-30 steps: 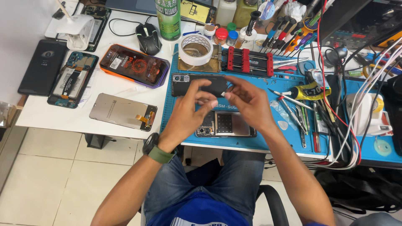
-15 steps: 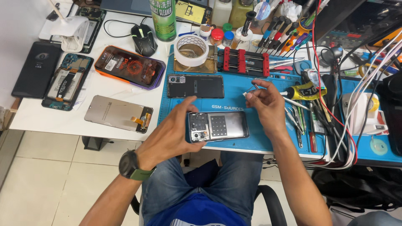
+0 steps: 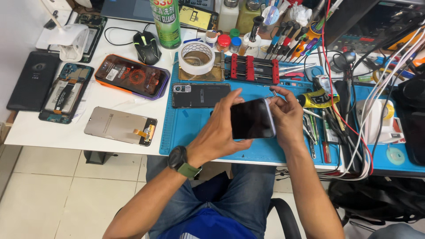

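A: So, what's on the table (image 3: pixel 110 137)?

B: I see the blue mat (image 3: pixel 195 128) at centre, and the phone (image 3: pixel 251 118) above its near half.

A: And the grip?

B: My left hand (image 3: pixel 220 132) is clamped on the phone's left edge; my right hand (image 3: pixel 287 116) is pinching its right edge.

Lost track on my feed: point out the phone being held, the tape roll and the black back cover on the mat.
phone (image 3: pixel 251 118): head view, dark screen.
tape roll (image 3: pixel 196 58): head view, rim.
black back cover (image 3: pixel 201 95): head view, middle.
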